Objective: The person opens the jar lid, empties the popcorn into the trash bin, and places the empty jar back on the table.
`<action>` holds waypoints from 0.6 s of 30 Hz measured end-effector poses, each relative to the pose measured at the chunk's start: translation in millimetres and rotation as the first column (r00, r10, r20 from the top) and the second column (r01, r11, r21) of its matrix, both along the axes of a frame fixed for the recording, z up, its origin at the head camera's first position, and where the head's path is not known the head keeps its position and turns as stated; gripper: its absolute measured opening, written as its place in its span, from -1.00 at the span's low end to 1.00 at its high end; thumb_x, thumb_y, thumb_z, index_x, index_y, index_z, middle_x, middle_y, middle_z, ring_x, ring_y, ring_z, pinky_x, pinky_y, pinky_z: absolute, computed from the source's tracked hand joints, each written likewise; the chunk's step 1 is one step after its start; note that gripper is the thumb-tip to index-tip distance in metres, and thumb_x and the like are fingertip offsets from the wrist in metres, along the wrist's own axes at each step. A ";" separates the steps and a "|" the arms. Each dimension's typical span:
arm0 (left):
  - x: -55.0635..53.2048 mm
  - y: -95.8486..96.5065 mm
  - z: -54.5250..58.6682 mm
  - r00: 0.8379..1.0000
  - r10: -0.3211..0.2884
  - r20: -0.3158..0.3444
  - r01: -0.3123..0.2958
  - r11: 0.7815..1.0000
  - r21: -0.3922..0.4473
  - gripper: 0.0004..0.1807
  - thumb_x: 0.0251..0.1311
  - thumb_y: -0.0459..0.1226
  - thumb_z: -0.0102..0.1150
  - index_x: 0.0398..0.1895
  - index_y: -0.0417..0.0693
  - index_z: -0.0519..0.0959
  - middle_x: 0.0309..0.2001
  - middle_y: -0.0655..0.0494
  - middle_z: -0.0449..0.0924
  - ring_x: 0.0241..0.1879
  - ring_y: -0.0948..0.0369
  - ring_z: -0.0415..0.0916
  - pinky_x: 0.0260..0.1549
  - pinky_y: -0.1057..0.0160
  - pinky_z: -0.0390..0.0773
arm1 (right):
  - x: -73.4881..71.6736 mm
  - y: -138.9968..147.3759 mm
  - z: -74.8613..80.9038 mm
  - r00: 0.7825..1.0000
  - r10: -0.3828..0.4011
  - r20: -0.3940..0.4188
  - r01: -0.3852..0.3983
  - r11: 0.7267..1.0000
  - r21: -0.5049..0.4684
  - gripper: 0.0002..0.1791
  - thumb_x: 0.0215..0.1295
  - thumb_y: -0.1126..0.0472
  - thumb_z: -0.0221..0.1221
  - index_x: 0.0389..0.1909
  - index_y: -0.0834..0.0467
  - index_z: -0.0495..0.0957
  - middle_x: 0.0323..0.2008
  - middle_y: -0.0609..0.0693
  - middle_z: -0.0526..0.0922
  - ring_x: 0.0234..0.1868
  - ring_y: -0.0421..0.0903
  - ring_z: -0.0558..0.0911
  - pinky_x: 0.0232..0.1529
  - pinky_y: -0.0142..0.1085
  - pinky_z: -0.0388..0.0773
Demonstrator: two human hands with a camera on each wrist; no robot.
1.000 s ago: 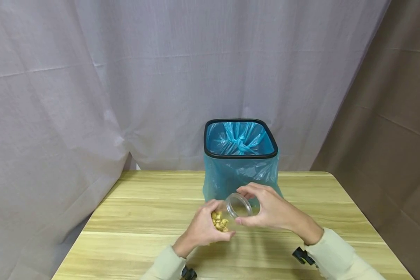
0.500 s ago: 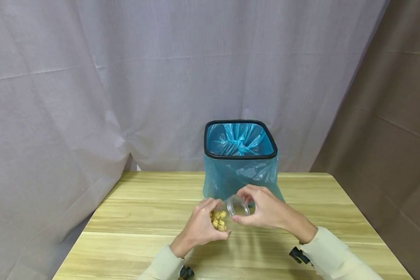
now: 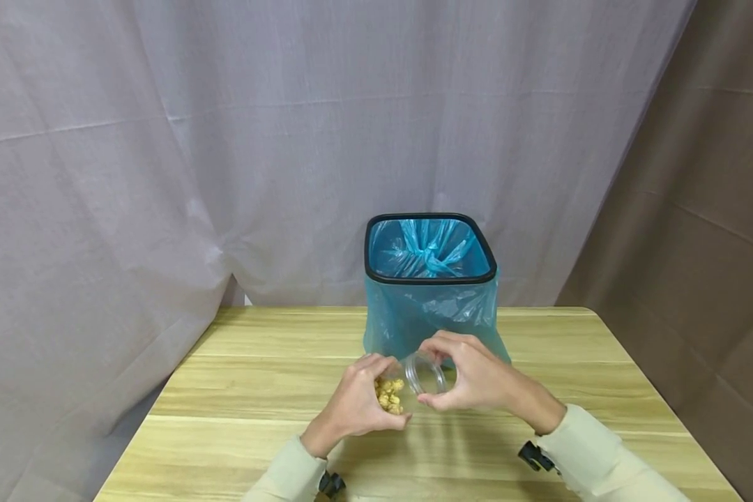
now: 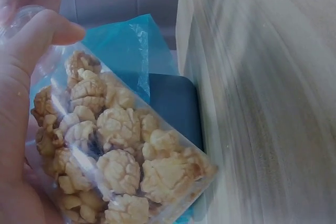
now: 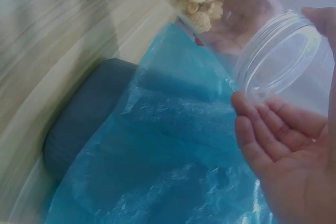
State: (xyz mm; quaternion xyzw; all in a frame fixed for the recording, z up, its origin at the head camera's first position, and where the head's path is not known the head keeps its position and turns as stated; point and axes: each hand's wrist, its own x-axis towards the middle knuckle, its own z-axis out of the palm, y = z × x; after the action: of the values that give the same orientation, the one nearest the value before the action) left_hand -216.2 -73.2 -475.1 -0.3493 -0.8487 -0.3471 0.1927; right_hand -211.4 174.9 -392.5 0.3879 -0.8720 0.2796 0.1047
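A clear plastic jar [image 3: 397, 369] with popcorn [image 3: 389, 395] inside is held tilted above the table. My left hand [image 3: 354, 401] grips its body, fingers over the top and thumb below. In the left wrist view the popcorn [image 4: 113, 140] fills the closed end. My right hand [image 3: 477, 376] holds the clear round rim [image 3: 412, 376] at the other end between thumb and fingertips. In the right wrist view this clear rim [image 5: 281, 53] lies between thumb and curved fingers; whether a clear lid sits on it I cannot tell.
Just beyond the hands stands a trash bin [image 3: 430, 280] with a black rim and a blue plastic bag liner [image 3: 429, 310]. It stands on a wood-grain table [image 3: 257, 390]. Grey curtain [image 3: 288, 153] hangs behind, brown fabric [image 3: 696, 279] at the right.
Both hands have shifted slightly left with the jar. The popcorn has settled differently inside it, and the clear rim has turned a little. The bin stays put.
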 end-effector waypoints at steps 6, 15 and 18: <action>-0.7 -2.7 0.9 0.998 -0.021 0.056 0.022 0.999 -0.028 -0.27 -0.34 0.01 0.67 0.02 -0.06 0.70 -0.20 0.26 0.72 -0.22 0.39 0.56 -0.18 0.47 0.62 | -4.1 1.6 -3.8 0.997 0.076 -0.029 -0.076 0.997 0.009 -0.36 -0.11 -0.04 0.64 0.02 0.03 0.64 -0.19 -0.21 0.66 -0.18 -0.24 0.61 -0.15 -0.37 0.68; -2.2 -11.7 -1.0 0.960 -0.122 0.252 0.122 0.992 0.015 -0.34 -0.28 -0.09 0.67 0.03 -0.01 0.71 -0.11 0.15 0.76 -0.12 0.36 0.65 -0.04 0.41 0.69 | -4.5 2.5 -3.3 0.962 0.240 -0.129 -0.222 0.965 0.138 -0.15 -0.07 0.07 0.64 0.29 0.17 0.53 0.17 -0.03 0.66 0.10 -0.13 0.68 0.09 -0.20 0.75; -2.3 -13.2 -2.3 0.961 -0.098 0.258 0.097 0.995 0.019 -0.32 -0.28 -0.08 0.66 0.05 -0.04 0.71 -0.10 0.13 0.76 -0.10 0.33 0.66 -0.02 0.38 0.70 | -5.1 2.7 -2.1 0.969 0.218 -0.114 -0.199 0.968 0.153 -0.05 -0.07 0.05 0.66 0.38 0.18 0.48 0.24 0.03 0.64 0.18 -0.09 0.67 0.16 -0.15 0.73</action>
State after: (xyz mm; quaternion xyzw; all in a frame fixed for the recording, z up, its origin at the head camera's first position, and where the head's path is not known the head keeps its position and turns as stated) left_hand -218.5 -86.4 -477.3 -0.3419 -0.8473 -0.4014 0.0643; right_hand -216.5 177.5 -394.6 0.5014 -0.8351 0.2012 0.1037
